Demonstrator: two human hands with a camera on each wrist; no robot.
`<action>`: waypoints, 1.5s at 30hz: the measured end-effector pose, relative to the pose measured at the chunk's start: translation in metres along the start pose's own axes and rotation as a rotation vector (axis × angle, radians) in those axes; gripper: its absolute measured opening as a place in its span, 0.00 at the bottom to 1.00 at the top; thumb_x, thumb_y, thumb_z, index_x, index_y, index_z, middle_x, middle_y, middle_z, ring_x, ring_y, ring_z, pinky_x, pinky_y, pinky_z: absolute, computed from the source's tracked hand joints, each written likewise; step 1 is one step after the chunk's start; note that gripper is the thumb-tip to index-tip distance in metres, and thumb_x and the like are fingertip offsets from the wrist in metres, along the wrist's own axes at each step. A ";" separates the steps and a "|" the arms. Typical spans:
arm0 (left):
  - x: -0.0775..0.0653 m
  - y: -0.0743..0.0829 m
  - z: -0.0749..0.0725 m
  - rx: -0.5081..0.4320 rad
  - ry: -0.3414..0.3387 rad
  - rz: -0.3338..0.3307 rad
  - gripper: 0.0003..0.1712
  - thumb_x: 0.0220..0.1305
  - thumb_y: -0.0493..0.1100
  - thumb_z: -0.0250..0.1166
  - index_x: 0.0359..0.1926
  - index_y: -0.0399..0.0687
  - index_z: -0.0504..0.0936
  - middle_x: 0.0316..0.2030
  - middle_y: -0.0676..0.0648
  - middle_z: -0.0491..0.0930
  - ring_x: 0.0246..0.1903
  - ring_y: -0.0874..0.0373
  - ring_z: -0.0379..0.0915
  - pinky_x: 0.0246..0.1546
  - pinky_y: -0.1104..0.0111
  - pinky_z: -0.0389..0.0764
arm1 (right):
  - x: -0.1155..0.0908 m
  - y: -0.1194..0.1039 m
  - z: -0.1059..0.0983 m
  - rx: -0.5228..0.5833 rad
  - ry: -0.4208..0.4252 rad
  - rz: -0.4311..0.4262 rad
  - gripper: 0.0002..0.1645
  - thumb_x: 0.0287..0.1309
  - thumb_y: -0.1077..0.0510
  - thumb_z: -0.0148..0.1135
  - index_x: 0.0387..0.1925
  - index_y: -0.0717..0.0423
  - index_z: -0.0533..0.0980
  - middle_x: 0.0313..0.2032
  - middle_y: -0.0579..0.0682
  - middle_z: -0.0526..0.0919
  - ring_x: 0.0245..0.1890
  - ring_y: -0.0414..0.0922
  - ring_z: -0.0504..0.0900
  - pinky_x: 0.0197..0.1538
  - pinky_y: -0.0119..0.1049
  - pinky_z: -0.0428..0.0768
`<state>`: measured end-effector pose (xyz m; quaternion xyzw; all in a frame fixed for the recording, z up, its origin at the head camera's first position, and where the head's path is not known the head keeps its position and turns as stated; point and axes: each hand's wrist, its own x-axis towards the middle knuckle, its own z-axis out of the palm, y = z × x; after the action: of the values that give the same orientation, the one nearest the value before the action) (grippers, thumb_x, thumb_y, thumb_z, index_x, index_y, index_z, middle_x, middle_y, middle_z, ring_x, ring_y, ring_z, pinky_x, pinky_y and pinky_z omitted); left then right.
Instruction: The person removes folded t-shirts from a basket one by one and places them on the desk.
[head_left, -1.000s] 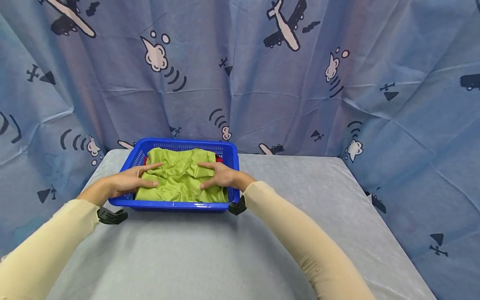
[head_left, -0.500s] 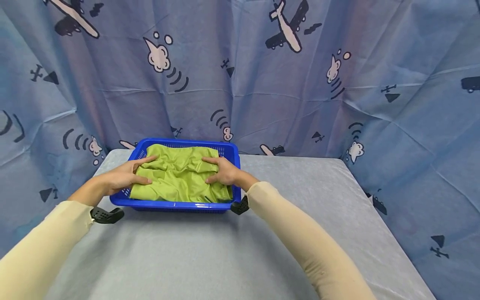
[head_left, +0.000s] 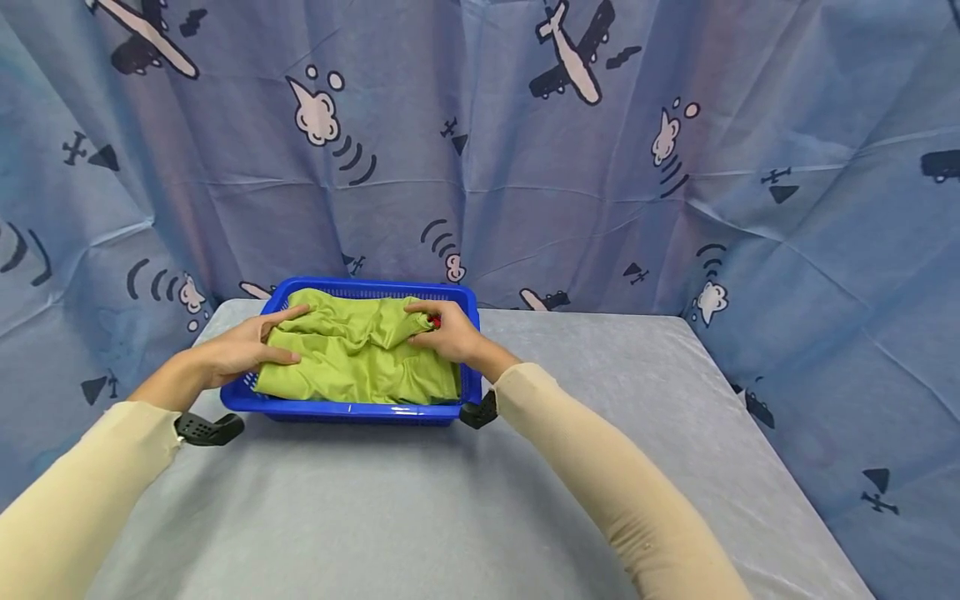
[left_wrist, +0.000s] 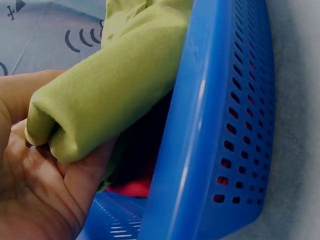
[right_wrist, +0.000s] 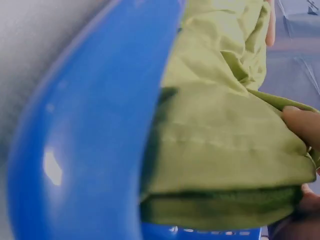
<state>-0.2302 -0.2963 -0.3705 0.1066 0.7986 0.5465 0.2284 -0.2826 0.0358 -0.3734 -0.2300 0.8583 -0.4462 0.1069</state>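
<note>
A folded yellow-green cloth [head_left: 360, 358], rumpled on top, fills most of a blue perforated plastic basket [head_left: 352, 409]. My left hand [head_left: 236, 350] holds its left edge, and in the left wrist view the folded end [left_wrist: 100, 100] sits in the palm [left_wrist: 35, 185], raised above the basket's bottom. At the far right part of the cloth, my right hand [head_left: 453, 332] pinches a gathered bit between thumb and fingers. The right wrist view shows the layered right edge [right_wrist: 230, 160] and a fingertip [right_wrist: 300, 122] against it. Something red [left_wrist: 132, 187] lies beneath.
The basket stands at the back left of a table covered in grey cloth [head_left: 360, 508]. Behind and at the sides hangs a blue curtain [head_left: 570, 208] printed with airplanes. Each wrist wears a black strap mount [head_left: 210, 429].
Both hands have gone from lying over the cloth to holding its sides; the left has moved left. The cloth has spread leftward, and its right far corner is now bunched in the right hand.
</note>
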 end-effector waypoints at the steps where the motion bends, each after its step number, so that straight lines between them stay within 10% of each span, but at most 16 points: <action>1: 0.000 0.000 0.000 -0.005 0.000 -0.002 0.54 0.67 0.35 0.64 0.82 0.52 0.39 0.80 0.35 0.25 0.57 0.58 0.71 0.48 0.69 0.83 | 0.000 -0.001 0.001 0.007 0.011 -0.011 0.30 0.61 0.65 0.68 0.65 0.56 0.76 0.67 0.54 0.76 0.60 0.49 0.75 0.56 0.38 0.77; 5: -0.001 -0.002 -0.001 -0.031 -0.009 -0.004 0.54 0.67 0.34 0.64 0.82 0.52 0.39 0.80 0.34 0.29 0.51 0.62 0.76 0.46 0.68 0.84 | 0.000 -0.007 0.007 -0.055 -0.045 0.010 0.29 0.64 0.58 0.66 0.66 0.57 0.75 0.68 0.56 0.75 0.67 0.53 0.74 0.64 0.45 0.78; 12: 0.000 -0.004 0.000 -0.018 -0.024 -0.035 0.55 0.67 0.35 0.64 0.82 0.54 0.37 0.79 0.32 0.34 0.45 0.62 0.79 0.44 0.68 0.84 | -0.005 -0.003 0.017 -0.226 -0.418 0.190 0.55 0.64 0.46 0.67 0.82 0.41 0.45 0.81 0.53 0.50 0.81 0.51 0.49 0.80 0.51 0.55; 18: 0.001 -0.007 0.000 0.039 -0.017 -0.046 0.56 0.67 0.37 0.65 0.82 0.55 0.37 0.79 0.31 0.28 0.47 0.62 0.76 0.46 0.70 0.82 | -0.002 -0.004 0.025 -0.205 -0.519 0.150 0.58 0.63 0.49 0.69 0.82 0.36 0.42 0.82 0.49 0.45 0.82 0.49 0.44 0.81 0.52 0.53; 27: 0.001 -0.008 0.001 -0.003 -0.023 -0.031 0.56 0.66 0.35 0.65 0.82 0.54 0.37 0.79 0.30 0.38 0.47 0.65 0.79 0.48 0.71 0.82 | 0.003 0.004 0.022 -0.106 -0.356 0.191 0.47 0.58 0.56 0.74 0.76 0.55 0.63 0.77 0.54 0.62 0.79 0.49 0.56 0.78 0.45 0.61; 34: -0.006 0.007 -0.005 0.018 -0.013 -0.004 0.55 0.67 0.38 0.66 0.82 0.55 0.38 0.80 0.35 0.26 0.54 0.63 0.73 0.48 0.68 0.82 | 0.000 -0.016 0.001 -0.193 -0.286 0.100 0.41 0.60 0.59 0.72 0.72 0.59 0.67 0.73 0.56 0.68 0.76 0.52 0.62 0.75 0.46 0.67; 45: -0.017 0.028 -0.009 -0.071 0.022 0.027 0.56 0.69 0.35 0.63 0.82 0.62 0.36 0.69 0.44 0.63 0.46 0.65 0.83 0.45 0.65 0.86 | -0.002 -0.026 -0.027 0.050 -0.239 0.091 0.38 0.62 0.61 0.69 0.72 0.49 0.69 0.73 0.51 0.69 0.75 0.47 0.64 0.73 0.42 0.70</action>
<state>-0.2217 -0.3003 -0.3375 0.1032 0.7797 0.5787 0.2156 -0.2839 0.0434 -0.3363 -0.2396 0.8375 -0.4316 0.2344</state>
